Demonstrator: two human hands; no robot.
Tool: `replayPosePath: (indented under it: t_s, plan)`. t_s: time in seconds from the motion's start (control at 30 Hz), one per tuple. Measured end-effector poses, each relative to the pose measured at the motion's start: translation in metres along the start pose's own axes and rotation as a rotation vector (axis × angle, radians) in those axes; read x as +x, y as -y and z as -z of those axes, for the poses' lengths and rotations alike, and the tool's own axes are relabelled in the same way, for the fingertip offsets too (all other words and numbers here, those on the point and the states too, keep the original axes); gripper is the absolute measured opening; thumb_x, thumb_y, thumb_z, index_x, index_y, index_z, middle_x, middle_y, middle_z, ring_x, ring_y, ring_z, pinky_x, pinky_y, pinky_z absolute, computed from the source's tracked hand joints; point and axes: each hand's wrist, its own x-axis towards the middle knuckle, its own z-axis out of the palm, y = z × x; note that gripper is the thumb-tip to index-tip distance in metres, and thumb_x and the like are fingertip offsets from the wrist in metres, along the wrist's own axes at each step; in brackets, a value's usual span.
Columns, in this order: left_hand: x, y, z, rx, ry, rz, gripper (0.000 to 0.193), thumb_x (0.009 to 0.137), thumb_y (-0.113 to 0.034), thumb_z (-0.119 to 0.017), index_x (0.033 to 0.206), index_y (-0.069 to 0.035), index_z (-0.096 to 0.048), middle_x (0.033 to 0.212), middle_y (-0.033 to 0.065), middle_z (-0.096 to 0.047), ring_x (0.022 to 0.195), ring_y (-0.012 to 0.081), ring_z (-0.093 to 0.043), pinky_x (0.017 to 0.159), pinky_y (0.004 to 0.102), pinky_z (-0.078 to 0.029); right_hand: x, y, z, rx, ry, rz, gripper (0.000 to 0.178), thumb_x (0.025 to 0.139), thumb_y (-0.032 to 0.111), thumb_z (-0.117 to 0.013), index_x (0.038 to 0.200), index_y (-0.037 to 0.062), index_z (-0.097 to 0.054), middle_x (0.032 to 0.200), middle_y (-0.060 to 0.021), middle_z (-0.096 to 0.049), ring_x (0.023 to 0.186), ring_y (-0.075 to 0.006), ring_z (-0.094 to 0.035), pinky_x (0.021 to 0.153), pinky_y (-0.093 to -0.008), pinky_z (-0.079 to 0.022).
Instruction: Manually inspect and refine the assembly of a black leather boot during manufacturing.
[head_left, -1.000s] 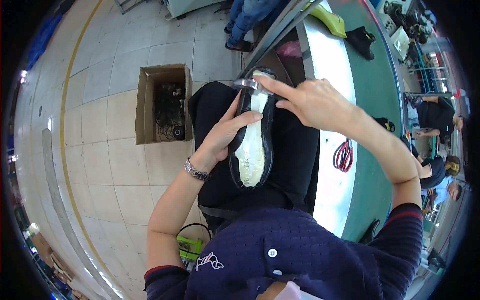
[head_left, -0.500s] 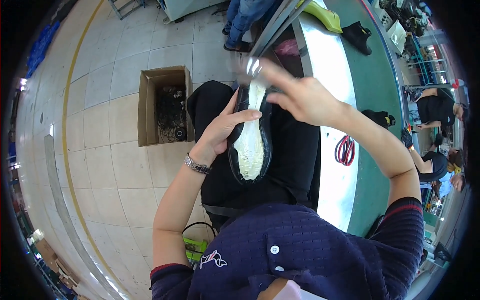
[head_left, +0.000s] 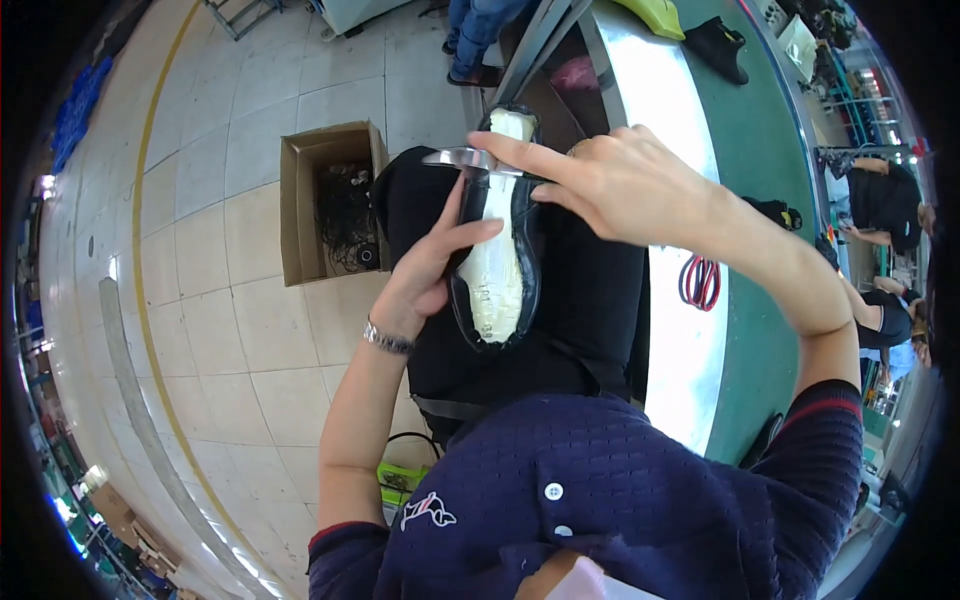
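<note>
On my lap rests a black shoe upper (head_left: 532, 262) with its bottom turned up. A cream bottom (head_left: 496, 290) shows inside the black turned-in edge. My left hand (head_left: 428, 262) is closed round the shoe's left side, its thumb lying on the cream bottom. Over the shoe's far half, my right hand (head_left: 610, 185) grips a shiny metal tool (head_left: 462, 158) with a tapering end pointing left. The fingers hide the rest of the tool, so its kind is unclear. The index finger stretches along above the metal.
Left of my knees, an open cardboard box (head_left: 298, 215) holds dark stringy scraps. At my right runs a metal bench edge (head_left: 690, 350) beside a green surface (head_left: 745, 190). Red and black looped handles (head_left: 700, 283) lie there, with dark shoes (head_left: 716, 48) and a yellow-green piece (head_left: 652, 16) farther off.
The right hand was blurred over the shoe's far end; now it is steadier and nearer me, with the metal tool across the shoe. The left hand keeps its hold on the shoe.
</note>
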Motion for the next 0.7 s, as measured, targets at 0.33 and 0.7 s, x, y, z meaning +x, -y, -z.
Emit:
replayPosePath:
  t_s: [0.33, 0.7]
  plan:
    - [-0.019, 0.04, 0.012, -0.303, 0.046, -0.085, 0.074, 0.097, -0.028, -0.056, 0.154, -0.017, -0.01, 0.149, 0.008, -0.035, 0.134, 0.021, -0.039, 0.108, 0.0359, -0.035, -0.027, 0.013, -0.001, 0.23, 0.259, -0.136, 0.054, 0.093, 0.016, -0.055, 0.143, 0.0276, -0.039, 0.064, -0.0146, -0.062, 0.059, -0.0346, -0.064, 0.057, -0.0413, -0.053]
    - [-0.022, 0.069, 0.003, -0.444, -0.02, -0.112, 0.063, 0.101, -0.05, -0.032, 0.145, -0.005, -0.034, 0.139, 0.0147, -0.049, 0.124, 0.0273, -0.052, 0.106, 0.0436, -0.04, -0.036, 0.041, -0.006, -0.145, 0.272, 0.122, 0.066, 0.089, 0.01, -0.054, 0.142, 0.0442, -0.037, 0.084, -0.0173, -0.061, 0.072, -0.0223, -0.064, 0.055, -0.0258, -0.052]
